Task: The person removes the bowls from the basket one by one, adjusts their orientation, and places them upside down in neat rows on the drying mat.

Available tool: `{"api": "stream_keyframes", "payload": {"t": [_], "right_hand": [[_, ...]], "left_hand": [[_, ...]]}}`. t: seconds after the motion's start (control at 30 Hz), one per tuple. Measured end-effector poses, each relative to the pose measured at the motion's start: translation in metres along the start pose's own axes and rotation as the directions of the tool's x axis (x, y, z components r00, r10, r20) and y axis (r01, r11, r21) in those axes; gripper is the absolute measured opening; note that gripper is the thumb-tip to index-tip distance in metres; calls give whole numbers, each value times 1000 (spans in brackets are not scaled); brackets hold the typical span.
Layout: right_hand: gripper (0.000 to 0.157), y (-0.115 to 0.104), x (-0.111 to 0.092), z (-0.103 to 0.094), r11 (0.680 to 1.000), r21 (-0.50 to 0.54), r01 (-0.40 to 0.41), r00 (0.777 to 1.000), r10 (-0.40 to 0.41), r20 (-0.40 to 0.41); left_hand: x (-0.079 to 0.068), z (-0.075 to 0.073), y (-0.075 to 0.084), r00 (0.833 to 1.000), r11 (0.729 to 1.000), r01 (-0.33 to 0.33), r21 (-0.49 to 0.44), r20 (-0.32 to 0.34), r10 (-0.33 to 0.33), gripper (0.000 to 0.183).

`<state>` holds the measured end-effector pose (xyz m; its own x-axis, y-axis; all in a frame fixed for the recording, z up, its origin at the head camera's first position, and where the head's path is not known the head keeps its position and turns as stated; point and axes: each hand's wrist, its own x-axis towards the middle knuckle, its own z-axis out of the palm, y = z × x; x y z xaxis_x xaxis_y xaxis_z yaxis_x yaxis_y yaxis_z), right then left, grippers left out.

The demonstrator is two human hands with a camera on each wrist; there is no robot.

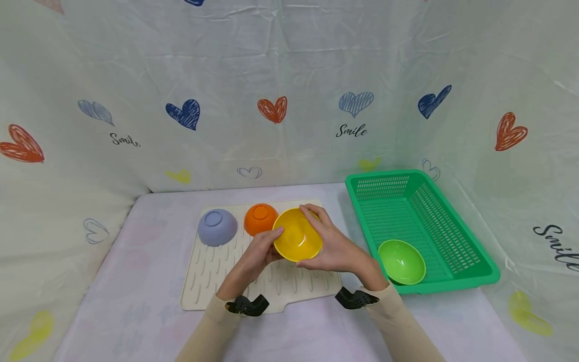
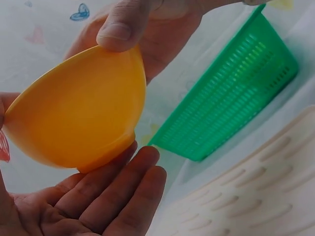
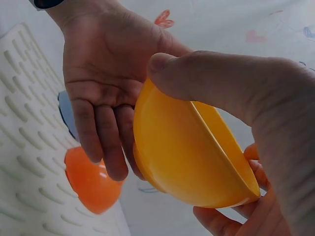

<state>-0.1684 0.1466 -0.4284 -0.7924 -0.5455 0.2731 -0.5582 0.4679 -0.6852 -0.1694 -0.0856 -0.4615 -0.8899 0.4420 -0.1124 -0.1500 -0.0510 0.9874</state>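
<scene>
Both hands hold a yellow bowl (image 1: pixel 296 239) above the pale ridged mat (image 1: pixel 203 281), its inside tilted toward the head camera. My left hand (image 1: pixel 256 255) has its thumb at the bowl's left rim, with fairly straight fingers under the base in the left wrist view. From the other side my right hand (image 1: pixel 336 247) grips the rim, thumb at the near edge and fingers at the far edge. Just behind the yellow bowl, an orange bowl (image 1: pixel 260 217) lies upside down on the mat. A bluish-purple bowl (image 1: pixel 217 229), also upside down, is at the mat's far left.
To the right stands a green perforated basket (image 1: pixel 457 231), with a light green bowl (image 1: pixel 401 262) in its near left corner. A white sheet (image 1: pixel 307 161) printed with hearts hangs behind and beside the cloth-covered table (image 1: pixel 131 281).
</scene>
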Motion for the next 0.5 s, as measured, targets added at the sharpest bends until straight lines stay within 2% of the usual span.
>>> {"api": "stream_keyframes", "payload": {"t": [0.27,0.5], "right_hand": [[118,1,-1,1,1000,25,-1,1000,1,6],[114,1,-4,1,999,38,34,999,-34,-11]], "left_hand": [[-1,0,1,999,1000,-2,3,-38,2,64],[-3,-3,3,996,1000,-7,7,-84,8,55]]}}
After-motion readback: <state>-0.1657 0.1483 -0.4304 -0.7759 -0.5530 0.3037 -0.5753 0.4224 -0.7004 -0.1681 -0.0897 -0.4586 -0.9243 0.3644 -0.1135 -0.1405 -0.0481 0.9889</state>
